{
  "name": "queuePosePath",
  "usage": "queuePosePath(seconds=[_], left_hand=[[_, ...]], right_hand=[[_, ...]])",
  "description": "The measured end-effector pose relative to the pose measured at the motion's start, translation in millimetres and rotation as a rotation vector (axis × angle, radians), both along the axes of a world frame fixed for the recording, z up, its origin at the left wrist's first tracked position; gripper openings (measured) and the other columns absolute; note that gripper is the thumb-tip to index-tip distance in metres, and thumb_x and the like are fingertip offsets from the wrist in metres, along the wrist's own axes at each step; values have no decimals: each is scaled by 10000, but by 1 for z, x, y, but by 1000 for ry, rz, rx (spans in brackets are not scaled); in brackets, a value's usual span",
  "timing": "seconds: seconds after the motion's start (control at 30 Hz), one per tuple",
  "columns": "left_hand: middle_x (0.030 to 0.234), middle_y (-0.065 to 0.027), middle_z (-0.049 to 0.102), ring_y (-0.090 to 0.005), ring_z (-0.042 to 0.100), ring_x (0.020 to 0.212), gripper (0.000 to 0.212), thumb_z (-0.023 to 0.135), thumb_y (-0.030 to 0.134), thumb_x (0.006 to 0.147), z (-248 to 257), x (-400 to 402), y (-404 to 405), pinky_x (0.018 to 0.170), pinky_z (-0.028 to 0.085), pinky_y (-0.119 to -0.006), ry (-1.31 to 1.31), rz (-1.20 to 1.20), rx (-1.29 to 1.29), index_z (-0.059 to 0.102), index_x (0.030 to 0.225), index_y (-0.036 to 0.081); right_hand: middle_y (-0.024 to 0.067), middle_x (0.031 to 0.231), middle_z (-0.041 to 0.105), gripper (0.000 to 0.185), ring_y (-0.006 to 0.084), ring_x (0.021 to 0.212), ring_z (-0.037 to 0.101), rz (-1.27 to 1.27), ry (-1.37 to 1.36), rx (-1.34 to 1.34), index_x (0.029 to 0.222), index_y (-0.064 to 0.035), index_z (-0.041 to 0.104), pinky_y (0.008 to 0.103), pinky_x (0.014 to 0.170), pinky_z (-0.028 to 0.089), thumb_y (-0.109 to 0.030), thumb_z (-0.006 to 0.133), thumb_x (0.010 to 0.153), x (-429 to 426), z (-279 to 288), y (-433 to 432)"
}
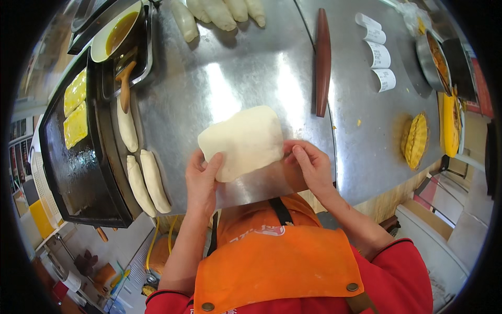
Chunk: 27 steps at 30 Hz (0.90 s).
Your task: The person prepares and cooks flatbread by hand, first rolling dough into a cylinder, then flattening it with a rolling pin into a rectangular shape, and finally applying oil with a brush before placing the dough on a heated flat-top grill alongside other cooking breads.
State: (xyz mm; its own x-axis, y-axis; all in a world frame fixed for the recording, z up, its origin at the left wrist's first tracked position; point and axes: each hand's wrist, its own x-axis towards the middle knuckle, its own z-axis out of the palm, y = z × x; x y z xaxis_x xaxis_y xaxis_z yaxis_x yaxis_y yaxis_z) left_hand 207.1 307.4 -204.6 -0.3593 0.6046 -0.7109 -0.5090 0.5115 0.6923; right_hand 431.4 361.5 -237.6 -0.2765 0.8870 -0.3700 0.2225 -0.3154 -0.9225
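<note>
A flat sheet of pale dough (245, 141) lies over the steel worktop (255, 86) near its front edge. My left hand (204, 170) pinches the sheet's lower left edge, thumb on top and fingers beneath. My right hand (310, 161) is at the sheet's right edge, its fingers curled and partly blurred; whether they grip the dough cannot be told. Beyond it lies a tapered dark red wooden rolling pin (323, 62). Rolled dough pieces (155, 180) rest at the left, and several more dough rolls (215, 13) lie at the far side.
At left is a black baking tray (86, 180) with two glazed yellow pieces (75, 125). A bowl of brown-yellow liquid (117, 35) and a wooden-handled brush (124, 84) sit behind it. To the right are a curled printed paper strip (379, 55), a metal bowl (433, 62) and stacked yellow fluted cups (415, 141).
</note>
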Motion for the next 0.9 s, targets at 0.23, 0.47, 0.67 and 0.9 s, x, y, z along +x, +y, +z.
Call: queuePosePath(seconds=[0.23, 0.47, 0.67, 0.9], left_hand=[[1030, -90, 687, -110, 644, 892, 264, 648, 35, 889, 45, 7, 20, 769, 519, -252, 35, -95, 132, 629, 1134, -64], [1022, -146, 676, -332, 662, 929, 401, 688, -46, 676, 96, 8, 28, 811, 544, -345, 1099, -851, 859, 668, 1071, 21], [1374, -162, 500, -357, 475, 1268, 540, 724, 37, 699, -12, 31, -23, 1025, 408, -456, 1284, -1072, 582, 594, 1222, 62], [1483, -161, 363, -391, 306, 1379, 709, 766, 306, 700, -40, 43, -30, 1091, 242, -579, 1389, -1186, 570, 515, 1327, 92]], right_hand=[[76, 791, 687, 541, 143, 646, 633, 128, 88, -636, 996, -22, 676, 226, 596, 502, -471, 375, 1011, -3, 15, 33], [108, 946, 697, 648, 195, 840, 661, 58, 419, -690, 1042, -9, 651, 314, 769, 535, -593, 381, 965, -51, 19, 118], [91, 902, 693, 485, 148, 818, 627, 645, -71, -128, 944, -13, 707, 306, 723, 491, -478, 570, 916, -88, -5, 165], [175, 687, 644, 379, 364, 675, 621, 915, -513, 710, 804, -43, 680, 449, 643, 477, -418, 626, 823, -106, 0, 157]])
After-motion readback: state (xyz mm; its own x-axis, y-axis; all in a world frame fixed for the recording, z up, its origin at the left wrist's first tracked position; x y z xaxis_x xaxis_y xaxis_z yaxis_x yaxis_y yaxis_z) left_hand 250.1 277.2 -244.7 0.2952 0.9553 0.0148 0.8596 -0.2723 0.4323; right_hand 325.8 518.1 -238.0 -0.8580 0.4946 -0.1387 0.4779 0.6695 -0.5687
